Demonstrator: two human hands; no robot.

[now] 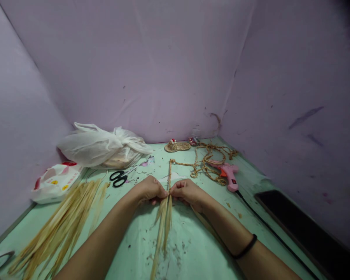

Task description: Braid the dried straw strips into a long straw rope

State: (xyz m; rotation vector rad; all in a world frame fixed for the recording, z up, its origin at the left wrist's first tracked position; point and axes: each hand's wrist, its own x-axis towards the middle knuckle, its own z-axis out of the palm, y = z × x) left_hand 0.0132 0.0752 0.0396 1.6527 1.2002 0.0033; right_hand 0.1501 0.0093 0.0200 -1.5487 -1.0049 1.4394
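Note:
My left hand [151, 189] and my right hand [187, 191] meet at the middle of the table, fingers pinched on the lower end of a straw-coloured braid [170, 173]. Above the fingers the braid runs straight up, then bends right into a long coiled length [211, 157]. Below them, loose flat fibre strands [163, 225] fan down toward me. My fingertips nearly touch each other and hide the exact crossing of the strands. A black band circles my right wrist.
Loose dried strips [61, 221] lie at the left, beside a white packet [56, 182], black-handled scissors [119, 178] and a white plastic bag [102, 146]. A small woven slipper [179, 147] sits at the back. A pink glue gun [230, 175] and dark slab [294, 221] are right.

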